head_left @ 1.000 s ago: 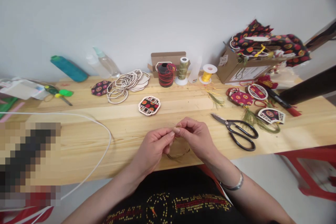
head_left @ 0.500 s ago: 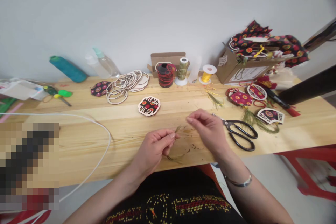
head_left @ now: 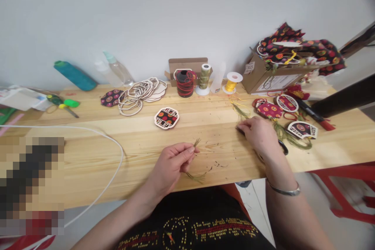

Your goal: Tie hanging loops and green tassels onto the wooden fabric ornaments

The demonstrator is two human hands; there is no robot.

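Between the thumb and fingers of my left hand (head_left: 177, 162) is a small bundle of olive-green threads (head_left: 197, 141). Its short ends stick up above the thumb, and a looser tail hangs below, near the table's front edge. My right hand (head_left: 260, 134) is over the black-handled scissors (head_left: 283, 147), hiding most of them. Its fingertips are pinched together by the scissors' blade end; whether they grip anything is hidden. Just beyond them lie loose green and yellow threads (head_left: 241, 111). A wooden-framed patterned fabric piece (head_left: 166, 118) lies flat ahead of my left hand.
Along the wall stand a red cord spool (head_left: 185, 86), a green thread spool (head_left: 204, 80), a yellow spool (head_left: 231, 86) and a cardboard box (head_left: 258, 74) of fabric. Wooden frames (head_left: 142, 93) are piled at left. A white cable (head_left: 121, 156) curves across the table's left side.
My right hand has moved right, away from the thread bundle, and now covers most of the scissors. My left hand stays in place with the bundle.
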